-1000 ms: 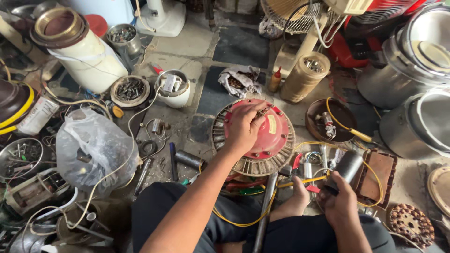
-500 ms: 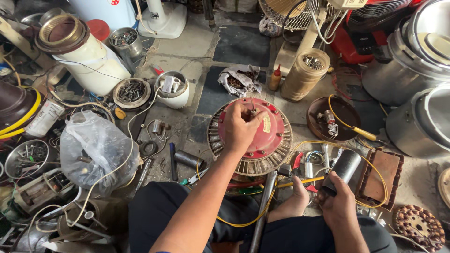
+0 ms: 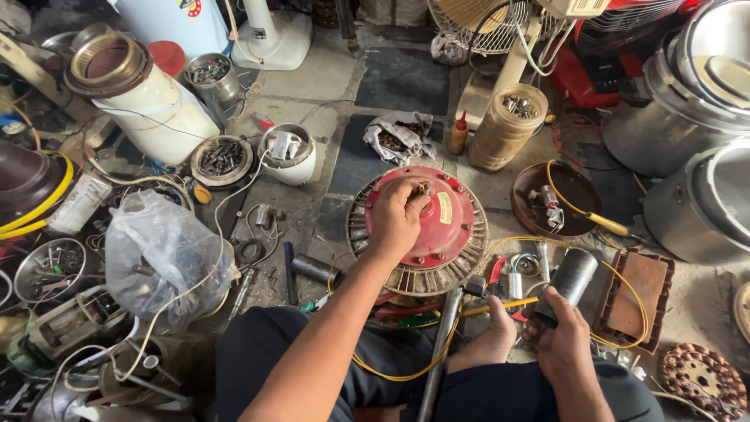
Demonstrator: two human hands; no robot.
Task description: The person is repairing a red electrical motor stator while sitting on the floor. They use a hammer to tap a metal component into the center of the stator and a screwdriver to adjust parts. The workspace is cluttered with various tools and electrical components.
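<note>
A round red metal motor housing (image 3: 426, 215), ringed by a grey finned lamination rim, is seen lying flat on the concrete floor (image 3: 312, 74) directly in front of the seated person. The left hand (image 3: 397, 215) is laid on top of the housing, fingers drawn together and pinched on a small part at the hub. The right hand (image 3: 564, 337) is closed around the lower end of a dark grey metal cylinder (image 3: 569, 280), held just right of the housing.

Containers noted: a white round bowl (image 3: 289, 152) left of the housing, holding small white parts; a shallow round tin (image 3: 222, 159) beside it, filled with dark screws and bolts; a steel can (image 3: 211, 76) further back, also loaded with hardware; a tan cylindrical jar (image 3: 506, 125), open, metal pieces visible at the top; a brown round dish (image 3: 556, 199) right of the housing, carrying small fittings and a yellow-handled tool. A clear plastic bag (image 3: 160, 254) is seen at left, contents indistinct.
</note>
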